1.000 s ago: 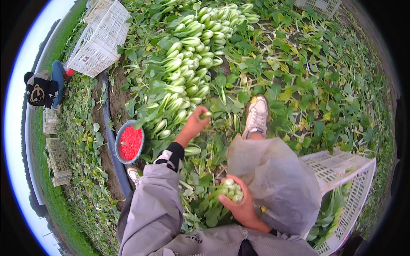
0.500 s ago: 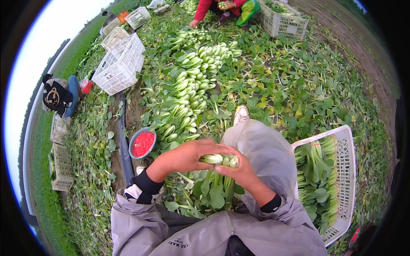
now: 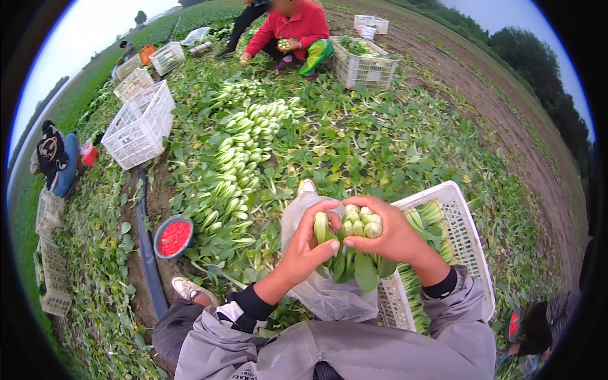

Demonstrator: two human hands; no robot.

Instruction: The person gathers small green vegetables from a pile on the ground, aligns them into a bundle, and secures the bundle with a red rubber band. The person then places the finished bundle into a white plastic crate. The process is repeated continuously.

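Observation:
Above my lap, my right hand [image 3: 398, 233] is closed round a bunch of bok choy [image 3: 362, 221], its pale bases facing up and green leaves hanging below. Beside it my left hand [image 3: 303, 252] grips a single bok choy [image 3: 321, 227] between thumb and fingers, close against the bunch. Under my right forearm stands a white plastic crate [image 3: 470, 237] with tied bundles of bok choy [image 3: 434, 215] in it. A long heap of loose bok choy [image 3: 244, 142] lies on the ground ahead, left of my hands.
A blue-grey bowl [image 3: 161, 253] of small red pieces sits beside a dark hose [image 3: 149, 269]. A person in a red jacket [image 3: 288, 31] squats ahead near a filled crate [image 3: 364, 71]. White crates [image 3: 140, 123] stand at the left, near another person [image 3: 56, 158]. Leaves litter the soil.
My view has swung to the right and up. Both hands have come nearer the crate. They were together round the bok choy; now the left holds one plant apart from the right hand's bunch.

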